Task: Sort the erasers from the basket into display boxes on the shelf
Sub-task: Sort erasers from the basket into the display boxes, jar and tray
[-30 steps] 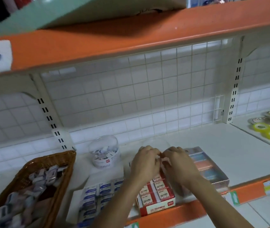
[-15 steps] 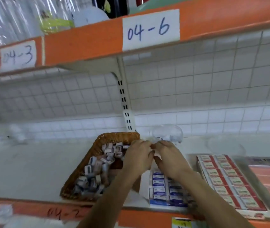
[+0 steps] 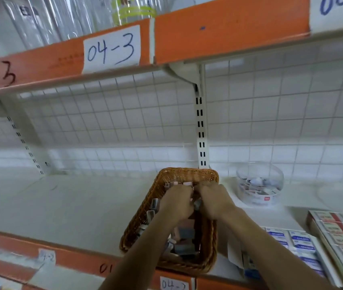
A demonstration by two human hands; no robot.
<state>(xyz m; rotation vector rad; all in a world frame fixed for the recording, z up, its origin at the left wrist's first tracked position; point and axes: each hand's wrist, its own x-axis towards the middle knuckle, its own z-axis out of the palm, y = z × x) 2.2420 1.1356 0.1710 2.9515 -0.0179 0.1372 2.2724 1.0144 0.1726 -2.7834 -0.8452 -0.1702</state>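
Left hand and right hand are sunk side by side in the wicker basket at the shelf's front edge.
Both hands' fingers curl down into the loose erasers heaped in the basket, but the backs of the hands hide the tips, so I cannot tell whether either has closed on one. The erasers look small, light and fairly stiff, and some have slick paper sleeves, so a pinch across the long sides should hold best (a few at a time, not a fistful). To the right, a clear round tub sits towards the back edge. The blue-labelled display box and the red-labelled display box lie at the front right corner.
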